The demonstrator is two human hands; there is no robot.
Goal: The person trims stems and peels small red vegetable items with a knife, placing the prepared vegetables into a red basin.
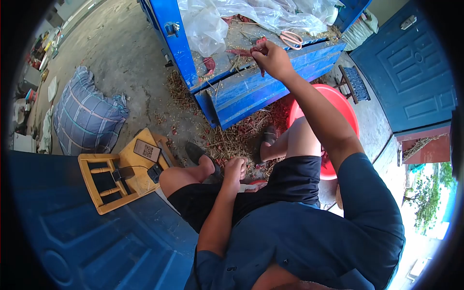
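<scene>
Stretched out over the edge of a blue cart bed (270, 87), my right hand (274, 59) pinches a dark red dried chili pepper (239, 52). Just beyond that hand lie pink-handled scissors (291, 39) on the bed. Another dried red pepper (209, 65) rests near the bed's left corner. My left hand (235, 170) is closed above my lap, and whatever its fingers may hold is hidden. Clear plastic sheeting (208, 29) covers much of the bed behind the peppers.
A red basin (345, 108) stands beside my right leg. Dry stalks and pepper scraps (227, 145) litter the floor. To the left are a wooden chair (128, 157) bearing a QR-code card (147, 150) and a stuffed checked sack (89, 113). A small stool (355, 83) stands by the blue door (411, 63).
</scene>
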